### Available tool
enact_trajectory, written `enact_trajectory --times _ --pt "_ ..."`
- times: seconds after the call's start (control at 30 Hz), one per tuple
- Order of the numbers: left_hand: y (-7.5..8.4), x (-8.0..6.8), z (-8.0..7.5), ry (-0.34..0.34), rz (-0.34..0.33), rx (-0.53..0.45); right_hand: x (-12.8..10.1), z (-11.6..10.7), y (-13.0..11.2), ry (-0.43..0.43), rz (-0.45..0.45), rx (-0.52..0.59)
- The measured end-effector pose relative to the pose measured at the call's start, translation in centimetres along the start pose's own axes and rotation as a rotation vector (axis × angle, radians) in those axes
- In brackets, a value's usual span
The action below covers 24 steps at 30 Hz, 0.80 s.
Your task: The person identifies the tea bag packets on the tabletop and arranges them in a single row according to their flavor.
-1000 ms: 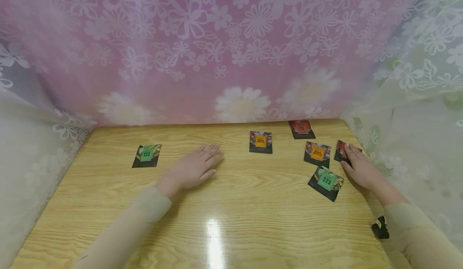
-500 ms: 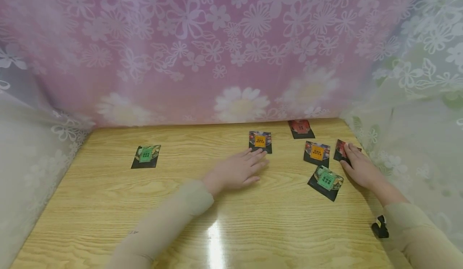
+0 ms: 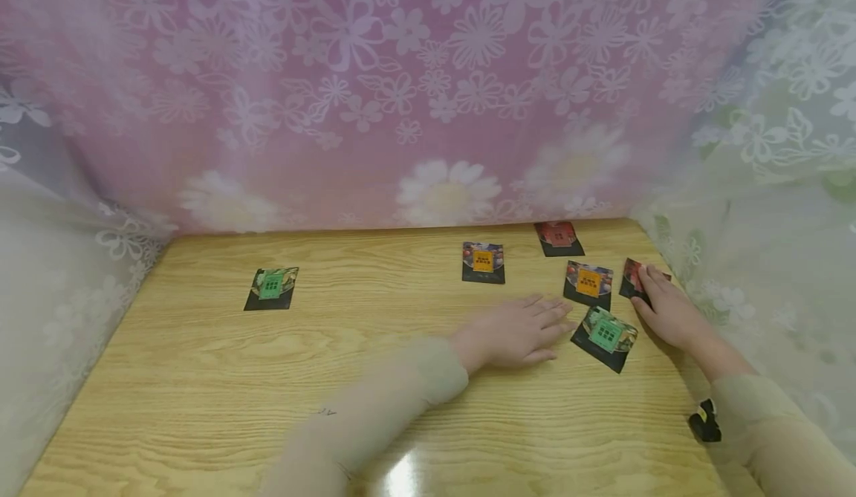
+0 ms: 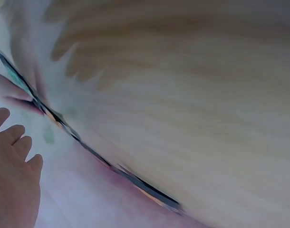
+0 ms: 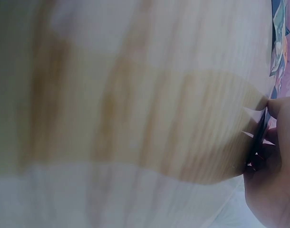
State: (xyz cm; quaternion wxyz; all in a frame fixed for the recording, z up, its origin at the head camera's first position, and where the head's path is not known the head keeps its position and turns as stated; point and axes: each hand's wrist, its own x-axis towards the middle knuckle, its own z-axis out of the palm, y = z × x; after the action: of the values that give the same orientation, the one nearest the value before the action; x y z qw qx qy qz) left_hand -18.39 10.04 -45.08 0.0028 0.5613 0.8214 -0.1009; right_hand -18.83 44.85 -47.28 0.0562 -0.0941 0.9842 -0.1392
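Observation:
Several small dark cards lie on a wooden table (image 3: 200, 378). My left hand (image 3: 528, 327) lies flat with straight fingers, its tips just short of a green-labelled card (image 3: 605, 336). My right hand (image 3: 665, 307) rests with straight fingers on a red card (image 3: 631, 275) near the table's right edge. In the right wrist view, the right hand's fingers (image 5: 278, 142) touch that card's thin edge. The left wrist view is blurred and shows the left hand's fingers (image 4: 14, 156) above the wood.
Other cards lie around: an orange one (image 3: 588, 284), another orange one (image 3: 483, 262), a red one (image 3: 558, 238) at the back, a green one (image 3: 270, 287) far left. Floral curtains (image 3: 428, 96) close in the back and both sides. A small black object (image 3: 704, 420) sits by my right sleeve.
My left hand has slid to the right across the table, from the middle toward the green card by my right hand. The right hand has stayed on the red card.

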Motion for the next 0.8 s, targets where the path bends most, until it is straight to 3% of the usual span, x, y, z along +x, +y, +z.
enact_trajectory --times 0.47,0.6,0.8 --pt "3.6 5.9 -0.9 -0.069 -0.005 0.091 -0.1 0.1 0.6 0.020 -0.002 0.004" --pt "4.2 6.5 -0.6 -0.126 -0.003 0.114 -0.1 0.1 0.4 0.009 -0.006 0.004" --pt "4.5 6.2 -0.1 -0.216 -0.012 0.115 0.0 0.4 0.3 0.009 0.005 0.003"
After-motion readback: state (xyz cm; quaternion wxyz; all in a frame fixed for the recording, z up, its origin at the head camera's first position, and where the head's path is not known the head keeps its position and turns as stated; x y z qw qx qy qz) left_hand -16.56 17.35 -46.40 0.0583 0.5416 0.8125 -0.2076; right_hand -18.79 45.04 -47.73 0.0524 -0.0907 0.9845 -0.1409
